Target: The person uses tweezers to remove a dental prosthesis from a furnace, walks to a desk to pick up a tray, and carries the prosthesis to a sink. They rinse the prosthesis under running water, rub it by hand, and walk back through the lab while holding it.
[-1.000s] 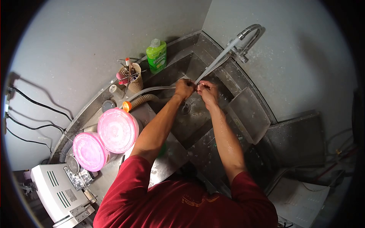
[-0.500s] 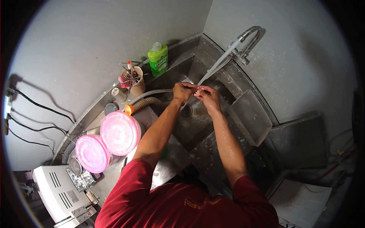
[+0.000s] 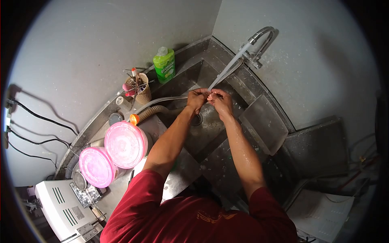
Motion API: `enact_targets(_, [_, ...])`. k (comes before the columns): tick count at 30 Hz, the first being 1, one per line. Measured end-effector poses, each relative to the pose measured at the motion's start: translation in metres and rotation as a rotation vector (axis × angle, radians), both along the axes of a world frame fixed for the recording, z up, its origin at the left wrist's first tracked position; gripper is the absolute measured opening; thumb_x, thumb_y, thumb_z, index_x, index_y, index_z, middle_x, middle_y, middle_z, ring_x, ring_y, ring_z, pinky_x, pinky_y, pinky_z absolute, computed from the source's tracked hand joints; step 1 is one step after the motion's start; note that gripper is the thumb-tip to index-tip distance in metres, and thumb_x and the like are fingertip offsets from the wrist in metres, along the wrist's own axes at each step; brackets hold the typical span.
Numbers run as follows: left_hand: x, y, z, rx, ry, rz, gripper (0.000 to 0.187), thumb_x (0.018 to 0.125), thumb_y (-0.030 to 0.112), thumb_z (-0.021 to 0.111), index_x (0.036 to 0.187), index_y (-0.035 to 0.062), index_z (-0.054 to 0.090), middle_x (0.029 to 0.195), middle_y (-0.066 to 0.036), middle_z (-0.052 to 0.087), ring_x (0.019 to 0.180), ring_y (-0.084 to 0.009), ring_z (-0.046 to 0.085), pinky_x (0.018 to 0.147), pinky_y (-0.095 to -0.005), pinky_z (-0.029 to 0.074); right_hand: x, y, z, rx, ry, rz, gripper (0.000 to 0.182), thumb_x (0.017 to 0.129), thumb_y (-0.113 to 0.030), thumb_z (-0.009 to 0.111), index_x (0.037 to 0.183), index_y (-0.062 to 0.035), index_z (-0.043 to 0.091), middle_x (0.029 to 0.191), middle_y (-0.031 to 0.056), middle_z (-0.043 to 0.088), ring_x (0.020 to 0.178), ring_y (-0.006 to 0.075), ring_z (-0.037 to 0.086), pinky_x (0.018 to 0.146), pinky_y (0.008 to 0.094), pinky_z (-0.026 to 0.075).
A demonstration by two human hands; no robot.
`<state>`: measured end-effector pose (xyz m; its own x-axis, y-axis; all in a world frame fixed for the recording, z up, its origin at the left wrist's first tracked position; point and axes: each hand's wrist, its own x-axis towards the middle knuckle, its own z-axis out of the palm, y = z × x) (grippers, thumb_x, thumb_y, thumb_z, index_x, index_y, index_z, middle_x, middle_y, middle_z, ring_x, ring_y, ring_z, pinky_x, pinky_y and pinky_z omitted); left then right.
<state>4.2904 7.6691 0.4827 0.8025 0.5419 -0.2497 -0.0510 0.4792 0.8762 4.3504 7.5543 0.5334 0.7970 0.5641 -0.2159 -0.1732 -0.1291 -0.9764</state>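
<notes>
Over the metal sink (image 3: 210, 129), my left hand (image 3: 197, 100) and my right hand (image 3: 222, 104) meet with fingertips pinched together. Between them is something small and pinkish, mostly covered by the fingers, whose kind I cannot make out. A stream of water (image 3: 230, 68) falls from the curved metal faucet (image 3: 263, 33) onto the fingertips. Both hands are closed, and my right forearm looks wet. Below my left hand, the round drain (image 3: 197, 119) shows in the sink floor.
A green detergent bottle (image 3: 164, 67) and a woven cup of tools (image 3: 142, 95) stand along the back ledge. Two pink-lidded tubs (image 3: 125, 145), a ribbed hose (image 3: 153, 111) and a white machine (image 3: 65, 208) are at left. A translucent bin (image 3: 265, 124) sits on the right.
The view has shifted slightly. My hands stay together under the running water, with the fingers moving a little around the small pinkish thing.
</notes>
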Motion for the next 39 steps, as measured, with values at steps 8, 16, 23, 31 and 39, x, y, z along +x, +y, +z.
enact_targets(8, [0.000, 0.011, -0.023, -0.050, 0.025, 0.230, 0.010, 0.090, 0.002, 0.067, 0.096, -0.0052, 0.072, 0.090, -0.012, 0.073, 0.079, -0.0170, 0.069, 0.072, -0.0289, 0.057, 0.013, 0.015, -0.005, 0.098, 0.017, 0.000, 0.010, 0.092, -0.001, 0.061, 0.099, 0.0070, 0.063, 0.089, 0.0097, 0.067, 0.077, 0.0158, 0.068, 0.072, 0.0279, 0.059])
enact_targets(16, [-0.004, 0.009, -0.011, -0.152, -0.040, 0.270, 0.012, 0.085, -0.001, 0.072, 0.095, -0.0062, 0.071, 0.090, -0.014, 0.073, 0.072, -0.0197, 0.070, 0.066, -0.0285, 0.059, 0.012, 0.019, -0.016, 0.044, -0.227, 0.004, 0.007, 0.089, -0.001, 0.064, 0.088, 0.0052, 0.068, 0.077, 0.0063, 0.068, 0.071, 0.0129, 0.066, 0.064, 0.0255, 0.053])
enact_targets(23, [0.000, 0.006, -0.016, -0.062, 0.056, 0.252, 0.012, 0.082, -0.003, 0.073, 0.093, -0.0083, 0.070, 0.085, -0.015, 0.072, 0.073, -0.0205, 0.070, 0.068, -0.0289, 0.059, 0.023, 0.016, -0.017, 0.023, -0.331, -0.006, 0.011, 0.089, -0.005, 0.068, 0.091, 0.0048, 0.070, 0.082, 0.0083, 0.072, 0.068, 0.0103, 0.065, 0.062, 0.0262, 0.051])
enact_targets(31, [0.012, -0.001, -0.032, 0.069, 0.037, 0.241, 0.008, 0.080, -0.003, 0.075, 0.087, -0.0065, 0.072, 0.078, -0.009, 0.070, 0.068, -0.0143, 0.066, 0.066, -0.0269, 0.055, 0.046, -0.006, 0.019, 0.044, -0.252, -0.075, 0.015, 0.090, -0.002, 0.065, 0.104, 0.0044, 0.066, 0.090, 0.0091, 0.071, 0.077, 0.0146, 0.069, 0.064, 0.0262, 0.054])
enact_targets(39, [-0.002, -0.014, 0.004, 0.476, 0.187, 0.186, 0.009, 0.078, 0.000, 0.078, 0.087, -0.0021, 0.074, 0.082, -0.007, 0.074, 0.072, -0.0112, 0.067, 0.070, -0.0248, 0.055, 0.182, -0.035, 0.040, 0.132, 0.031, -0.268, 0.019, 0.093, -0.002, 0.061, 0.111, 0.0006, 0.059, 0.101, 0.0131, 0.069, 0.091, 0.0214, 0.070, 0.074, 0.0291, 0.057])
